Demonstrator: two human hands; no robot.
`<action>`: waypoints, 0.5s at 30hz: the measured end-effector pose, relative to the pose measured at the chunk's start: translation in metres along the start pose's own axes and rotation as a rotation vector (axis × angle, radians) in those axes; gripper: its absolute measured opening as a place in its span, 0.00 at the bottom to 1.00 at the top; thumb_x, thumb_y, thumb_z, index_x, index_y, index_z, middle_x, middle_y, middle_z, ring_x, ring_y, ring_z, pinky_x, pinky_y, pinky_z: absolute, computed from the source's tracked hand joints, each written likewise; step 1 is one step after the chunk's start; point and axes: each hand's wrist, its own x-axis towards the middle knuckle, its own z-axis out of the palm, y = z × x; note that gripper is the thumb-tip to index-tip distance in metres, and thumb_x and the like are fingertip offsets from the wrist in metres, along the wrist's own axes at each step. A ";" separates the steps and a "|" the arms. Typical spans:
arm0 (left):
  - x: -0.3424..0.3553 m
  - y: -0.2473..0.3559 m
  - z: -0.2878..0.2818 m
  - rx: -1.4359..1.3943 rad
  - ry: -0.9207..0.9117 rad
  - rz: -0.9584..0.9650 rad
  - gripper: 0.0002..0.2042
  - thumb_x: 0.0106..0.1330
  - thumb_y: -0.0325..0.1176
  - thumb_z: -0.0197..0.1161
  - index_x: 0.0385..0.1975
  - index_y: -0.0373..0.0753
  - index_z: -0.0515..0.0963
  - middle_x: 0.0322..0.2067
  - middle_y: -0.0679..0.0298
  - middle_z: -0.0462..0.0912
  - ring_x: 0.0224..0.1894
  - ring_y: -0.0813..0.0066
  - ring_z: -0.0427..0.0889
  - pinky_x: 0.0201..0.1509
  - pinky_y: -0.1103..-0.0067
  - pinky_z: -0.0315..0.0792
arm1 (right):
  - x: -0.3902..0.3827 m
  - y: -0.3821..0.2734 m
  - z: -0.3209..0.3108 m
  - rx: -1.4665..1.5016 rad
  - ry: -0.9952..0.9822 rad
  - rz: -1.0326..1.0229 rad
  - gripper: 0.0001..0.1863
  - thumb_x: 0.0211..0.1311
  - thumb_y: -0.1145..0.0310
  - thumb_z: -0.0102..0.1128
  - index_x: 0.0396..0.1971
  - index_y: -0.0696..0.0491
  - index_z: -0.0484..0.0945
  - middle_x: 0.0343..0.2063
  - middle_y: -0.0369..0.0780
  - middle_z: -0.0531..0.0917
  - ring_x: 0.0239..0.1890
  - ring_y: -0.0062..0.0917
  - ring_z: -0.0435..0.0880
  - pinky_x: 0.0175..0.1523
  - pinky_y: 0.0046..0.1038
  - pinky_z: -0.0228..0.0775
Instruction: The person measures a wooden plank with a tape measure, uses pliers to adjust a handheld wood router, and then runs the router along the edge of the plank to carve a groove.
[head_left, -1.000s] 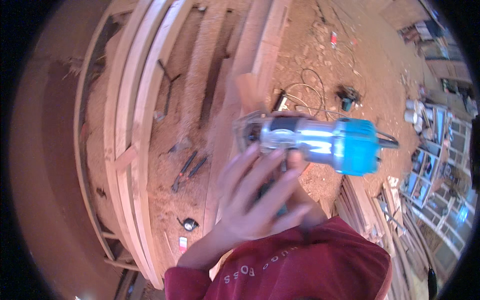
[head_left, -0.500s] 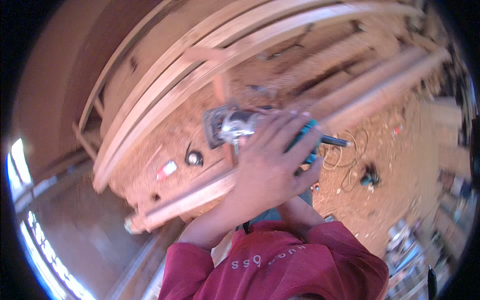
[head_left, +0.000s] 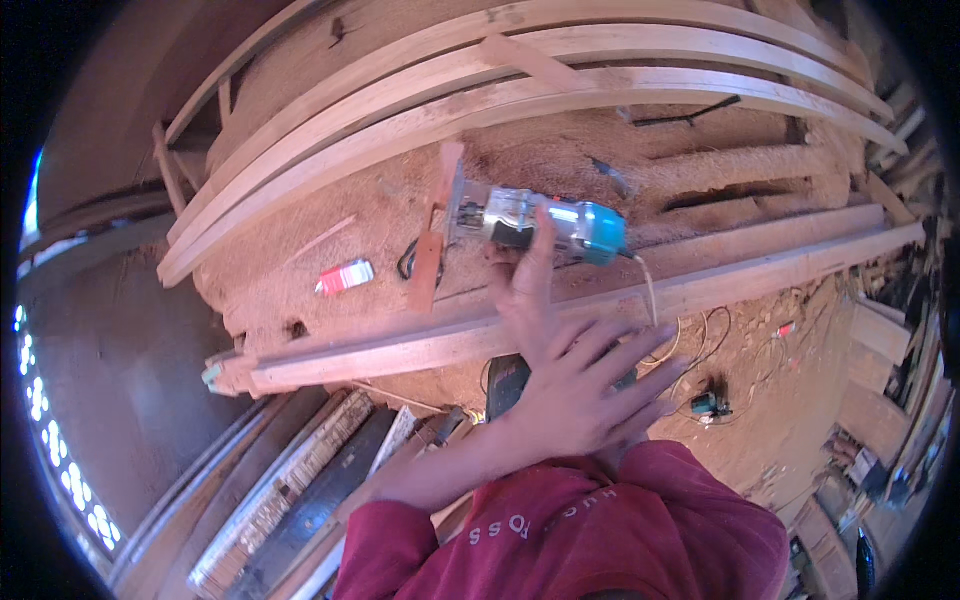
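Observation:
My right hand (head_left: 528, 292) is wrapped round a trim router (head_left: 530, 222) with a clear and silver body, a teal end cap and a pale cord. The router lies on its side, its flat base toward the left. Against that base stands a reddish wooden strip (head_left: 426, 272); whether the two are joined I cannot tell. My left hand (head_left: 600, 390) is spread open with nothing in it, crossing over my right forearm near my body. Beneath the router runs a long pale beam (head_left: 400, 355) at the near side of the bench.
Long curved timbers (head_left: 400, 140) arch across the far side. Sawdust, a red and white packet (head_left: 345, 277) and a black branched piece (head_left: 690, 112) lie between the timbers. Another teal tool (head_left: 706, 404) and loose cable (head_left: 712, 345) are on the floor at right. Boards (head_left: 285, 490) lean at lower left.
My left hand has come off the router and drawn back toward my body. The router stays in my right hand, now more exposed, and the view has shifted.

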 end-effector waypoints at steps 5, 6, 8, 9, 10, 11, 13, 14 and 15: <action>-0.093 -0.031 0.010 -0.113 0.144 -0.183 0.19 0.69 0.45 0.58 0.44 0.34 0.82 0.44 0.56 0.84 0.46 0.57 0.81 0.51 0.64 0.72 | 0.040 0.019 0.000 0.128 0.122 0.061 0.24 0.59 0.50 0.70 0.51 0.43 0.75 0.43 0.33 0.83 0.46 0.24 0.82 0.57 0.33 0.76; -0.108 -0.042 0.018 -0.140 0.242 -0.254 0.19 0.71 0.44 0.56 0.44 0.32 0.81 0.42 0.54 0.84 0.45 0.56 0.81 0.50 0.64 0.72 | 0.047 0.019 -0.002 0.142 0.112 0.047 0.24 0.59 0.50 0.70 0.50 0.43 0.75 0.43 0.33 0.83 0.46 0.24 0.82 0.58 0.34 0.75; -0.148 -0.068 0.026 -0.140 0.341 -0.527 0.16 0.68 0.40 0.61 0.47 0.33 0.79 0.43 0.53 0.82 0.45 0.53 0.80 0.53 0.62 0.71 | 0.056 0.028 0.000 0.171 0.128 0.018 0.24 0.59 0.47 0.68 0.51 0.42 0.75 0.44 0.34 0.83 0.48 0.28 0.82 0.61 0.40 0.74; -0.155 -0.082 0.031 -0.116 0.319 -0.691 0.16 0.68 0.38 0.61 0.47 0.32 0.78 0.42 0.50 0.82 0.45 0.50 0.79 0.54 0.62 0.71 | 0.066 0.023 -0.005 0.156 0.124 0.006 0.25 0.59 0.46 0.68 0.51 0.42 0.75 0.45 0.34 0.82 0.49 0.28 0.82 0.61 0.41 0.73; -0.159 -0.097 0.031 -0.067 0.301 -0.860 0.15 0.69 0.36 0.61 0.47 0.30 0.77 0.42 0.48 0.81 0.46 0.48 0.78 0.55 0.61 0.71 | 0.073 0.024 -0.006 0.146 0.114 0.017 0.26 0.59 0.45 0.67 0.52 0.42 0.75 0.46 0.34 0.82 0.49 0.29 0.81 0.61 0.42 0.73; -0.168 -0.120 0.032 0.030 0.248 -0.863 0.16 0.68 0.34 0.62 0.50 0.30 0.76 0.45 0.45 0.80 0.49 0.48 0.77 0.56 0.61 0.70 | 0.079 0.025 -0.003 0.141 0.098 0.030 0.26 0.59 0.44 0.67 0.52 0.43 0.75 0.47 0.35 0.81 0.50 0.30 0.81 0.61 0.43 0.73; -0.181 -0.166 0.034 0.143 0.217 -0.929 0.21 0.65 0.33 0.65 0.55 0.31 0.73 0.51 0.42 0.76 0.54 0.46 0.75 0.59 0.59 0.68 | 0.087 0.026 -0.001 0.163 0.114 0.034 0.27 0.61 0.42 0.62 0.53 0.43 0.75 0.50 0.35 0.82 0.52 0.30 0.81 0.61 0.44 0.72; -0.185 -0.186 0.036 0.156 0.236 -0.991 0.24 0.64 0.34 0.67 0.58 0.32 0.71 0.54 0.42 0.74 0.56 0.46 0.73 0.61 0.59 0.67 | 0.090 0.025 -0.001 0.185 0.167 0.047 0.26 0.62 0.42 0.62 0.53 0.43 0.75 0.50 0.36 0.82 0.52 0.30 0.81 0.61 0.45 0.72; -0.187 -0.207 0.037 0.271 0.292 -0.945 0.27 0.62 0.35 0.68 0.59 0.32 0.69 0.56 0.42 0.72 0.57 0.45 0.73 0.62 0.59 0.67 | 0.091 0.024 -0.001 0.207 0.218 0.057 0.26 0.63 0.42 0.61 0.53 0.44 0.76 0.50 0.36 0.83 0.52 0.31 0.81 0.62 0.45 0.72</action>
